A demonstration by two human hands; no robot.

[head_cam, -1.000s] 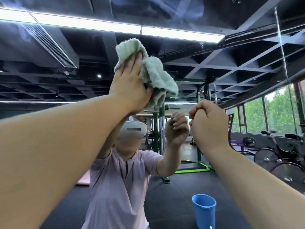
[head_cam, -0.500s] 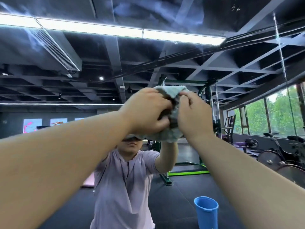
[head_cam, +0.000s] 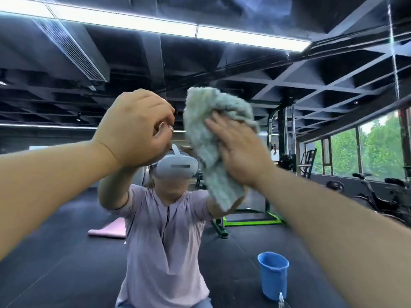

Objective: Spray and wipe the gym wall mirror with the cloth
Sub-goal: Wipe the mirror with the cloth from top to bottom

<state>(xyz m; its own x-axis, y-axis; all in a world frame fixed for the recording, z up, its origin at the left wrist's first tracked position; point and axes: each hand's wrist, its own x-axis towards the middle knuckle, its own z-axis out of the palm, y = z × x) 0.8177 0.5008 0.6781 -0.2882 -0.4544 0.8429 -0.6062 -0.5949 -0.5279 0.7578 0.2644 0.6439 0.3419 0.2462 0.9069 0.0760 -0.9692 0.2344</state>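
The wall mirror (head_cam: pixel 289 94) fills the view and reflects the gym and me. A pale green fluffy cloth (head_cam: pixel 206 138) lies against the glass at centre. My right hand (head_cam: pixel 240 152) presses it flat on the mirror with straight fingers over its right half. My left hand (head_cam: pixel 133 132) hangs in the air just left of the cloth, fingers curled, holding nothing. The white top of a spray bottle (head_cam: pixel 280 300) shows at the bottom edge.
A blue bucket (head_cam: pixel 273 276) stands low on the right, by the spray bottle. The reflection shows a green-based rack (head_cam: pixel 282 141), exercise bikes (head_cam: pixel 378 196), a pink mat (head_cam: pixel 109 230) and the dark floor.
The cloth passed from my left hand to my right hand. Half a second ago both hands gripped it together; now the left has let go and the right presses it on the glass.
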